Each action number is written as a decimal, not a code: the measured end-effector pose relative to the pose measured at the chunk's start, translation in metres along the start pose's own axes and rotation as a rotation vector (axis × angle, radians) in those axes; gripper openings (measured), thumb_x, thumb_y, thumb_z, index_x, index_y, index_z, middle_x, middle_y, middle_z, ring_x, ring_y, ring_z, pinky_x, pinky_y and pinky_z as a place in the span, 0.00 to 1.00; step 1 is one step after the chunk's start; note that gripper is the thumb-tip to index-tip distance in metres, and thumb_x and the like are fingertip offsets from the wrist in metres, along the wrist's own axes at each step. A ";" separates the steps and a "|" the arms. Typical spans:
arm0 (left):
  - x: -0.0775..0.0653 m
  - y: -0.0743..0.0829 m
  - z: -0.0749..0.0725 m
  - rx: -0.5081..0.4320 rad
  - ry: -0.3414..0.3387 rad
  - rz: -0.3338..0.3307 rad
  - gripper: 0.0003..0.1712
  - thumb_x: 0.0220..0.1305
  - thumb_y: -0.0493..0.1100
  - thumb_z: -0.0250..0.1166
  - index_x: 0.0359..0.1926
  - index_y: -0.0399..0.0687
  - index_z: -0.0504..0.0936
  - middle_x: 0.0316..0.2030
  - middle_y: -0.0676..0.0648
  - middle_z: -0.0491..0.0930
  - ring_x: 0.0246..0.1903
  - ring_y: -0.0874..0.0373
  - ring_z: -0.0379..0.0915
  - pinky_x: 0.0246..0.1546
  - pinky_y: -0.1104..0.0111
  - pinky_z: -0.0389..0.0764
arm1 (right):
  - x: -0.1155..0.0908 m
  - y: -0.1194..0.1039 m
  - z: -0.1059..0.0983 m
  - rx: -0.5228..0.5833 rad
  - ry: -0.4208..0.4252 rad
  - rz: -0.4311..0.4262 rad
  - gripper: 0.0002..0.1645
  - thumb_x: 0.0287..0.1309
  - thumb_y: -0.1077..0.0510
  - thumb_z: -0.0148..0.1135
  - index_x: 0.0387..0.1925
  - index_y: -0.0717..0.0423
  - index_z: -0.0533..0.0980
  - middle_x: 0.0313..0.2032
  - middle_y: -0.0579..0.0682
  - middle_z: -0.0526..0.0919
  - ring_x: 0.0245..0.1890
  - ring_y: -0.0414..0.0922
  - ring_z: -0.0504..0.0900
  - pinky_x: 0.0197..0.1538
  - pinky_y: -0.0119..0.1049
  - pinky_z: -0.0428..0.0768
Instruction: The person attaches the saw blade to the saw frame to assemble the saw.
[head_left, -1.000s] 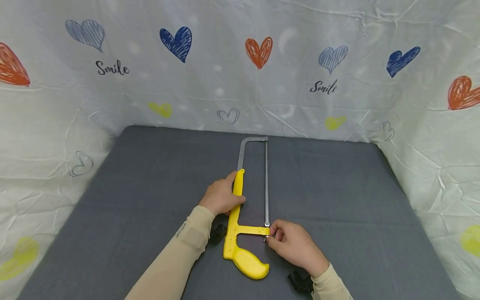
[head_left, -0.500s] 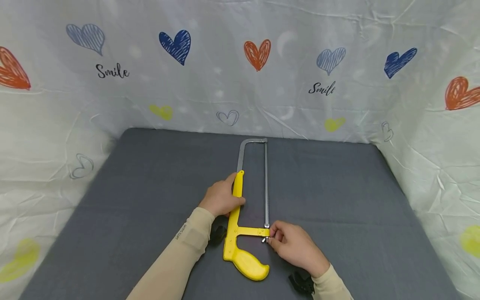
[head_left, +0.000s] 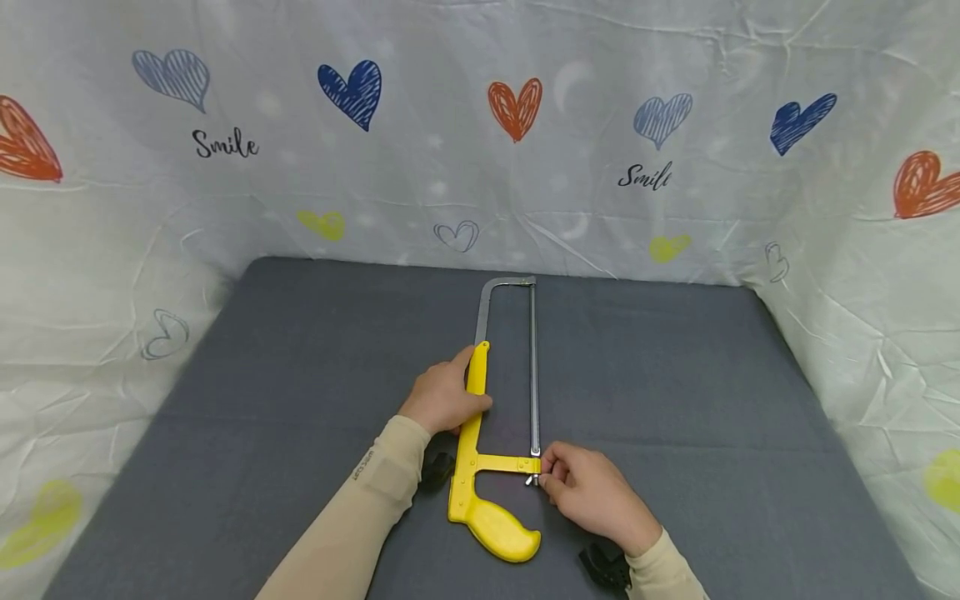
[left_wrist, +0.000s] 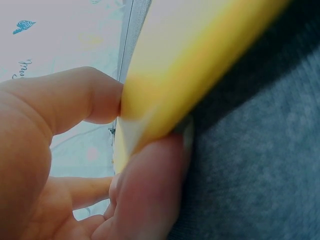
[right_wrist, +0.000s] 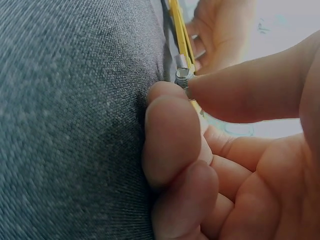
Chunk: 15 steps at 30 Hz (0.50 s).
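Observation:
A hacksaw (head_left: 468, 454) with a yellow handle and a grey metal frame lies on the dark grey cloth, its far end toward the back. My left hand (head_left: 442, 396) grips the yellow bar, thumb on the near side. In the left wrist view, fingers press both sides of that yellow bar (left_wrist: 170, 75). The silver blade (head_left: 534, 367) runs along the saw's right side. At its near end, below the yellow crosspiece, sits a small silver wing nut (head_left: 532, 481). My right hand (head_left: 596, 493) pinches it. In the right wrist view, the thumb touches a threaded silver screw (right_wrist: 183, 76).
Dark grey cloth (head_left: 712, 375) covers the table around the saw. A white curtain (head_left: 420, 167) printed with hearts hangs behind and along both sides. Black wrist mounts (head_left: 604, 567) are worn under each wrist.
The wing nut has turned, its wings showing more now than a second ago, with the right fingers staying at it. The left hand keeps its hold, and the saw lies almost where it was.

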<state>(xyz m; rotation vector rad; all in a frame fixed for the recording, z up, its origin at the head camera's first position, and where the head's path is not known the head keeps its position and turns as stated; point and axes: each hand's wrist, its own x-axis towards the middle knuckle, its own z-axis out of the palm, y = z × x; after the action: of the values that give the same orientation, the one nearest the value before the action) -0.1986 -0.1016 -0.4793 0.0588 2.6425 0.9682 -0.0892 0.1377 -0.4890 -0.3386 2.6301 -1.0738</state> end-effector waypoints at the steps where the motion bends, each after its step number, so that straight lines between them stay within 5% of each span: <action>1: 0.000 0.000 0.000 0.000 0.000 -0.001 0.55 0.65 0.49 0.73 0.87 0.53 0.55 0.57 0.35 0.81 0.20 0.53 0.80 0.21 0.66 0.84 | 0.000 0.000 0.000 0.003 0.000 0.001 0.05 0.69 0.59 0.68 0.36 0.46 0.81 0.21 0.38 0.76 0.17 0.34 0.69 0.22 0.30 0.69; 15: -0.002 0.002 -0.001 -0.001 0.000 -0.005 0.55 0.65 0.49 0.73 0.87 0.53 0.55 0.56 0.35 0.81 0.18 0.53 0.80 0.21 0.67 0.84 | -0.001 -0.003 0.000 0.004 -0.007 0.010 0.05 0.69 0.60 0.70 0.37 0.47 0.81 0.21 0.39 0.77 0.17 0.36 0.70 0.23 0.31 0.68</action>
<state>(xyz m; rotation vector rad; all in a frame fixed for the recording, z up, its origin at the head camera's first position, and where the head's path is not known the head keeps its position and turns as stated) -0.1970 -0.1012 -0.4766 0.0519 2.6411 0.9677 -0.0879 0.1357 -0.4863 -0.3281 2.6207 -1.0724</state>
